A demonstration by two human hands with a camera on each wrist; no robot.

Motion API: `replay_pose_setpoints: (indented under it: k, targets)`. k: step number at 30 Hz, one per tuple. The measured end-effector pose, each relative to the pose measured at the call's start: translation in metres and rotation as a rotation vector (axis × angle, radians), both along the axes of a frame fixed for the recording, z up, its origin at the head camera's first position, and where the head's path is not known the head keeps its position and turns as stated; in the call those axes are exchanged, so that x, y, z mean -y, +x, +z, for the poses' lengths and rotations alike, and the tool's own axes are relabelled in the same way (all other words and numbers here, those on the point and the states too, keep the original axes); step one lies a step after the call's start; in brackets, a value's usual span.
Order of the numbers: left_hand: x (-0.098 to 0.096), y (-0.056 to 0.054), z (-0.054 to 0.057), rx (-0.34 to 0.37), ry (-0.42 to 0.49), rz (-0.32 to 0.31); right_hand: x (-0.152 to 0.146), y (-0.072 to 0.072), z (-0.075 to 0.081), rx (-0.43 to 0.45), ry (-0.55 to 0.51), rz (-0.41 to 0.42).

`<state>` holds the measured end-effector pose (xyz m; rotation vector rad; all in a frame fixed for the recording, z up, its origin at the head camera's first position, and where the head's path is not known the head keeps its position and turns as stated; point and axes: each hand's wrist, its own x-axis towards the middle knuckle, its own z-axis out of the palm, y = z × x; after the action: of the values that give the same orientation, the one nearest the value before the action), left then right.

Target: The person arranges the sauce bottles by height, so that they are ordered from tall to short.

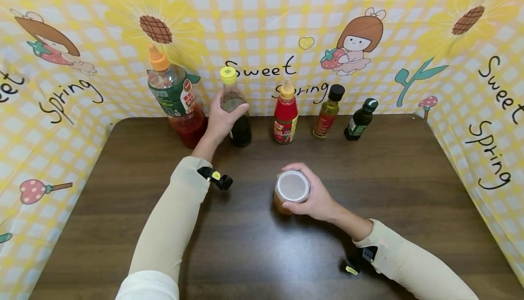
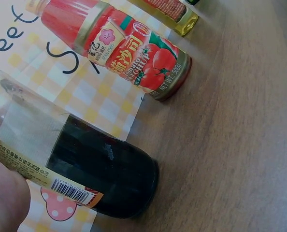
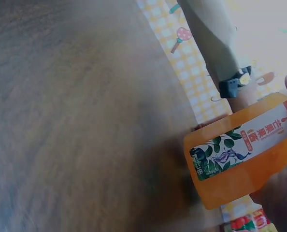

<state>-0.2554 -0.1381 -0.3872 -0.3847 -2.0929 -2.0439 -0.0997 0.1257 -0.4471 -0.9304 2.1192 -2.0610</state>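
Observation:
At the back of the table, my left hand (image 1: 223,118) grips a clear bottle of dark sauce (image 1: 240,129) with a yellow cap, thumb on one side and fingers behind it. In the left wrist view the dark sauce bottle (image 2: 105,164) shows a barcode label and stands close to the ketchup bottle (image 2: 134,53). Nearer the middle, my right hand (image 1: 315,197) is wrapped round a jam jar (image 1: 292,185) with a pale round lid. Its orange contents and fruit-printed label show in the right wrist view, where the jam jar (image 3: 240,150) is held over the table.
Left of the dark sauce stands a large red sauce bottle (image 1: 186,122) with an orange nozzle. To its right are the red ketchup bottle (image 1: 285,120), an oil bottle (image 1: 326,115) with a black cap and a small dark green bottle (image 1: 359,121). A checked cloth (image 1: 254,22) hangs behind.

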Motion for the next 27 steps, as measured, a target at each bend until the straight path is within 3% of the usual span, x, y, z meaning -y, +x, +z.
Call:
replay_pose_setpoints:
  k: [3, 10, 18, 27]
  targets:
    - [0.001, -0.003, -0.004, 0.007, 0.0, -0.001, -0.008, -0.001, 0.005, -0.008, -0.013, -0.012]
    - [-0.001, -0.001, 0.002, 0.01, 0.005, -0.014, -0.035, -0.003, 0.014, -0.033, -0.047, -0.076]
    - [0.002, -0.015, -0.016, 0.012, -0.003, 0.006, -0.066, -0.003, 0.019, -0.026, -0.057, -0.163]
    - [0.003, -0.014, -0.018, -0.006, 0.003, 0.023, -0.098, 0.0, 0.02, 0.017, -0.093, -0.272]
